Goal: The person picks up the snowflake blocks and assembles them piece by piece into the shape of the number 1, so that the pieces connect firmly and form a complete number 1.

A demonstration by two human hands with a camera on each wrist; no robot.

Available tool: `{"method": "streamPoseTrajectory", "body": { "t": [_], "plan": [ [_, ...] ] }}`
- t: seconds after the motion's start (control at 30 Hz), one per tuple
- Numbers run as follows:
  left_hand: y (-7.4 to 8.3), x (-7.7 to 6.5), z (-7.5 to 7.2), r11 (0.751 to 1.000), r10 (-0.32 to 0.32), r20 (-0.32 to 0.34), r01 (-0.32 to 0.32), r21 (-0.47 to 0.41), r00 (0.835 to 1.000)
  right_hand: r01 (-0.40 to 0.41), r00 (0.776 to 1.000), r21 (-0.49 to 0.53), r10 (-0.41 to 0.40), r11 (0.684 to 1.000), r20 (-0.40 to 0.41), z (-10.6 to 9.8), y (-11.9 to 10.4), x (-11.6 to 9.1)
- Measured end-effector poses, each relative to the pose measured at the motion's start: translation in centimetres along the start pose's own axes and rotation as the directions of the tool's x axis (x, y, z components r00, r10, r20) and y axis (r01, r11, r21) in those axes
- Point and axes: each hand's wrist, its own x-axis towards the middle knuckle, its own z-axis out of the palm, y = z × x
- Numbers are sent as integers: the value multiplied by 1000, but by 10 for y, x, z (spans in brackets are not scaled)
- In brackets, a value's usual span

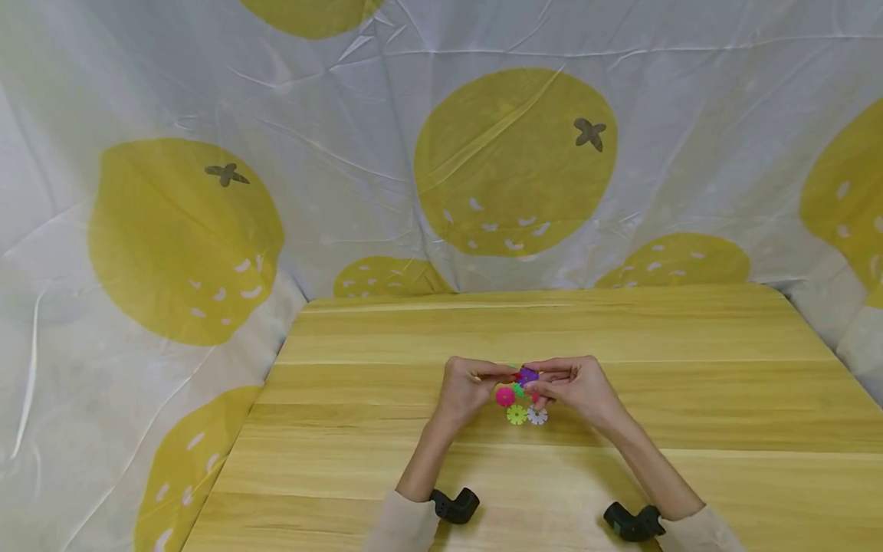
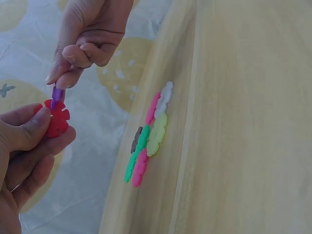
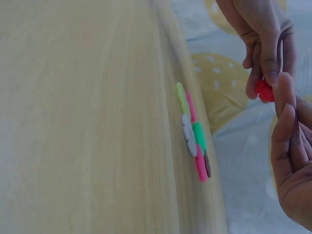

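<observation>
Between thumb and fingers, my left hand (image 1: 464, 389) pinches a red slotted snowflake disc (image 2: 58, 123). My right hand (image 1: 585, 389) pinches a purple slotted disc (image 1: 527, 376) edge-on to the red one. In the left wrist view the purple disc's lower edge overlaps the red disc's slotted rim. Both are held up above the table; in the right wrist view the right fingers hide the purple disc. Below the hands lie a pink disc (image 1: 505, 396), a yellow-green disc (image 1: 516, 415), a white disc (image 1: 537, 415), a green disc (image 2: 138, 152), a second pink disc (image 2: 153, 108) and a brown disc (image 2: 135, 140).
The discs lie in a close cluster on the wooden table (image 1: 359, 429). Behind the table's far edge hangs a pale cloth (image 1: 345, 153) printed with yellow fruit. Black devices sit at the left wrist (image 1: 457, 507) and the right wrist (image 1: 631, 522).
</observation>
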Motion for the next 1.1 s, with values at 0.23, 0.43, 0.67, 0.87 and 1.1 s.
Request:
{"method": "streamPoseTrajectory", "body": {
  "t": [0.23,0.43,0.67,0.87,1.1],
  "plan": [
    [-3,-1,-1,998,-49,6,49,-49,999,8,1000,17,-8,1000,2,1,3,0],
    [-4,0,-4,994,-75,26,77,-78,997,20,1000,13,-20,1000,20,0,4,0],
    [-6,0,-1,991,-102,29,104,-82,994,19,1000,9,-19,1000,5,0,7,1],
    [-5,-1,-2,988,-136,30,138,-68,990,-2,1000,-10,2,1000,0,0,10,3],
    [-3,0,-5,981,-187,42,189,-52,981,-2,1000,-35,2,999,-13,-4,8,3]
  ]
}}
